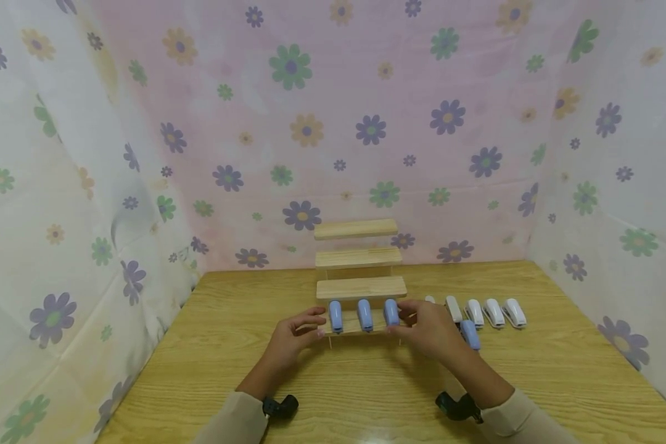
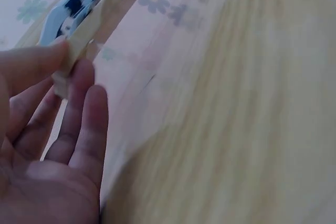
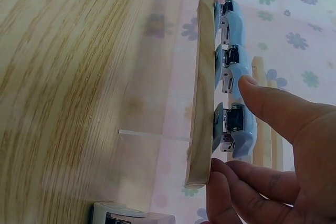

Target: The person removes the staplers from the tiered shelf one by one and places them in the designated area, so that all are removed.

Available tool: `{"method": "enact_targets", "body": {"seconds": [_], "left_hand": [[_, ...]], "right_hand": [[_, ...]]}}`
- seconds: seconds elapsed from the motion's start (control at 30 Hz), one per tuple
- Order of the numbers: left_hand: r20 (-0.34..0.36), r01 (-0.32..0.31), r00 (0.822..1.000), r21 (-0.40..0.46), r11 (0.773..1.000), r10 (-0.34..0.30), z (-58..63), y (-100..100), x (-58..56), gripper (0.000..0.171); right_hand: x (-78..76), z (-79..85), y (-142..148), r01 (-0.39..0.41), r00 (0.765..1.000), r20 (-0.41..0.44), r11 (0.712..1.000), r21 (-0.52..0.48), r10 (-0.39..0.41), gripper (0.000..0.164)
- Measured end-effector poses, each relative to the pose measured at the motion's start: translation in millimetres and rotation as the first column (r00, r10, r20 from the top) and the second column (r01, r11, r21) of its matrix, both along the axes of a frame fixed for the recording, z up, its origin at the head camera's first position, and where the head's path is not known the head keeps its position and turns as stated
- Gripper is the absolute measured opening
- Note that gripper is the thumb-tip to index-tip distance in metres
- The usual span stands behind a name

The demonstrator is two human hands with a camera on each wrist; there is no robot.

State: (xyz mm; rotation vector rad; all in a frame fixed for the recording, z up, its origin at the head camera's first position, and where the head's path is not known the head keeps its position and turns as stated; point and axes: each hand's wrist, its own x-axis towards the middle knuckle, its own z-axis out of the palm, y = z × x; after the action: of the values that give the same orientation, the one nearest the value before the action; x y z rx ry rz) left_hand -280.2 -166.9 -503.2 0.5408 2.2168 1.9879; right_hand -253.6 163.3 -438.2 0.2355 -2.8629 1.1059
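Three light blue mini staplers stand in a row on the lowest wooden shelf (image 1: 351,324): a left stapler (image 1: 335,316), a middle stapler (image 1: 364,314) and a right stapler (image 1: 391,312). My left hand (image 1: 290,342) pinches the left end of that shelf board, thumb and fingers on it, as the left wrist view (image 2: 79,40) also shows. Around the right stapler curl the thumb and fingers of my right hand (image 1: 430,330). In the right wrist view its thumb (image 3: 278,108) lies before the staplers and its fingers touch the board's end.
Higher wooden shelves (image 1: 361,287) rise in steps behind, on clear supports (image 3: 152,135). To the right on the wooden table (image 1: 366,394) lie several white staplers (image 1: 494,313) and another blue stapler (image 1: 470,335), partly behind my right hand. Flowered cloth (image 1: 333,123) encloses the table's back and sides.
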Motion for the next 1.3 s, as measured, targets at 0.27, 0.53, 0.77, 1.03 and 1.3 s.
{"method": "enact_targets", "body": {"seconds": [0.27, 0.53, 0.77, 1.03, 1.3], "left_hand": [[0.054, -0.061, 0.997, 0.074, 0.995, 0.057, -3.4, 5, 3.8, 0.032], [0.03, -0.076, 0.997, 0.077, 0.994, 0.074, -5.1, 6, 4.7, 0.03], [0.042, -0.119, 0.993, 0.117, 0.986, 0.115, -6.2, 10, 9.5, 0.032], [0.093, -0.099, 0.993, 0.232, 0.968, 0.079, -6.8, 13, 16.0, 0.036], [0.082, -0.097, 0.993, 0.245, 0.965, 0.079, -7.0, 13, 16.3, 0.037]], "right_hand": [[-0.1, 0.7, 0, 0.013, 1.0, -0.012, 1.0, -0.002, -0.013, 0.065], [0.5, 0.5, -1, -0.004, 0.999, -0.034, 1.0, -0.005, 0.004, 0.053], [1.0, 2.0, -2, 0.008, 0.999, -0.044, 0.999, -0.034, -0.01, 0.033], [1.0, 2.9, 1, 0.006, 0.998, -0.066, 0.997, -0.071, -0.01, 0.025], [5.8, 7.5, 6, 0.012, 0.995, -0.094, 0.998, -0.055, -0.017, 0.025]]}}
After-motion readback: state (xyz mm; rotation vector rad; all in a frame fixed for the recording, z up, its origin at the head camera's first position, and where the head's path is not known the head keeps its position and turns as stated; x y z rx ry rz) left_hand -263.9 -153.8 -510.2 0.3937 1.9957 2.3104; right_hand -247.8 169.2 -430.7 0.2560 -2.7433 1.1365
